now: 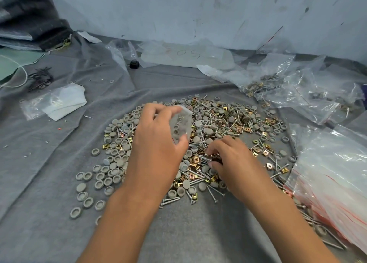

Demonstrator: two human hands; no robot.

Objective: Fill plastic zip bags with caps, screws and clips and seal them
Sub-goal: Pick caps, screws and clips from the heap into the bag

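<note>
1. The small bag (181,123) is up in the air above the back of the pile (198,143), in the left hand (156,141).
2. The left hand holds the small bag with its thumb on the near edge and its fingers curled over the far edge.
3. The small bag is clear, and a few grey caps show inside it.
4. The right hand (232,159) is down on the pile, just right of the left hand.
5. Its fingers are bent and pinch some gold clips and screws.
6. The pile lies in the middle of the grey cloth (59,143).
7. It is a mix of round grey caps (111,167), thin silver screws (213,191) and small gold clips (193,160).
8. Most of the caps lie on the left side of the pile, and many sit open side up.
9. A stack of new bags (335,191) with red strips lies at the right edge, touching the pile.
10. More clear bags (274,82), some with parts inside, lie behind the pile on the right.
11. A white sheet (65,102) and another clear bag lie well apart on the left.
12. A little black box (134,64) sits near the wall (198,10) at the back.
</note>
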